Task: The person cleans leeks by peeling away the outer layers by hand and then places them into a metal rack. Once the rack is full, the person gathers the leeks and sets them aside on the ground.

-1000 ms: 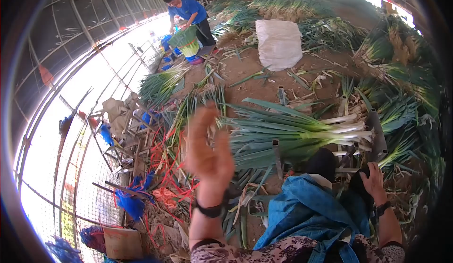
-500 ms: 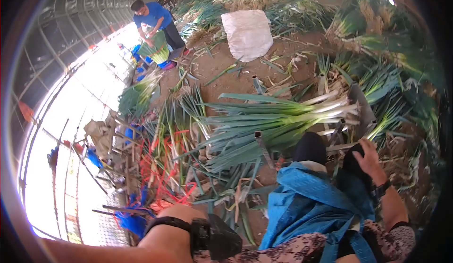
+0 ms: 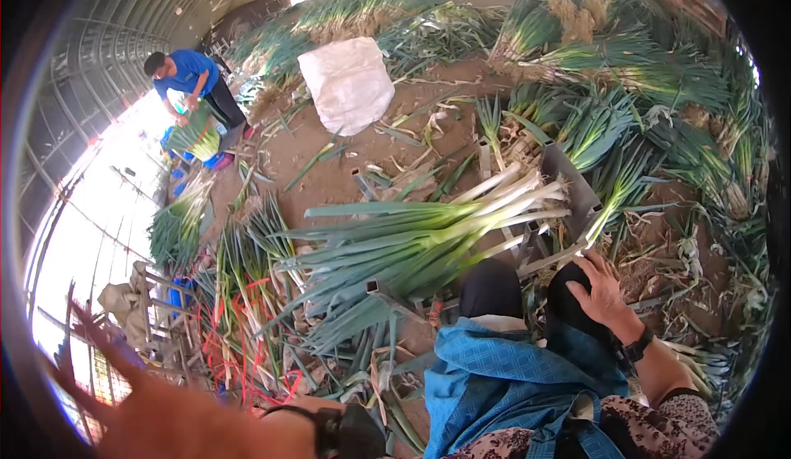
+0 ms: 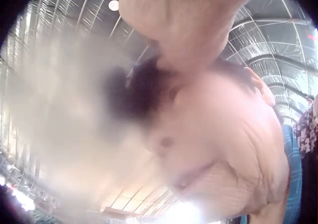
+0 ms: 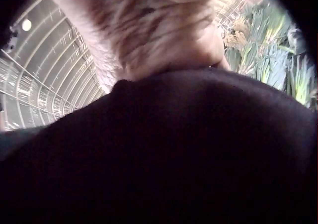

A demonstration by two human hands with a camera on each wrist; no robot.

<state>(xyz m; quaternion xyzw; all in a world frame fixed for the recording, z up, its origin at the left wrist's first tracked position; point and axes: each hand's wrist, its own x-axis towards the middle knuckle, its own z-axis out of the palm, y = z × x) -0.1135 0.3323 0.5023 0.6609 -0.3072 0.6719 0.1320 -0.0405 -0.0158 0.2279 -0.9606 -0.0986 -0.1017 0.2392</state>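
My left hand (image 3: pixel 185 418) is raised near the head camera at the lower left of the head view, fingers apart and nothing in them. In the left wrist view that hand (image 4: pixel 184 20) hangs large at the top, close to the face. My right hand (image 3: pixel 606 294) rests on the dark-clad right knee (image 3: pixel 568 298); the right wrist view shows its palm side (image 5: pixel 144 30) against the dark cloth (image 5: pixel 164 134). Before the knees, a bundle of long green onions (image 3: pixel 437 236) lies across a metal frame, white ends against an upright metal plate (image 3: pixel 568 191).
A white sack (image 3: pixel 346 84) lies on the soil. Piles of green onions (image 3: pixel 610 63) line the back and right. Another person in a blue shirt (image 3: pixel 189 72) bends over a bundle (image 3: pixel 195 136) at the far left. Red ties (image 3: pixel 247 327) tangle at left; a metal post (image 3: pixel 375 288) stands by the leaves.
My left hand has swung from in front of the onions down and left, up close to the camera. The view has turned right. My right hand stays on the knee.
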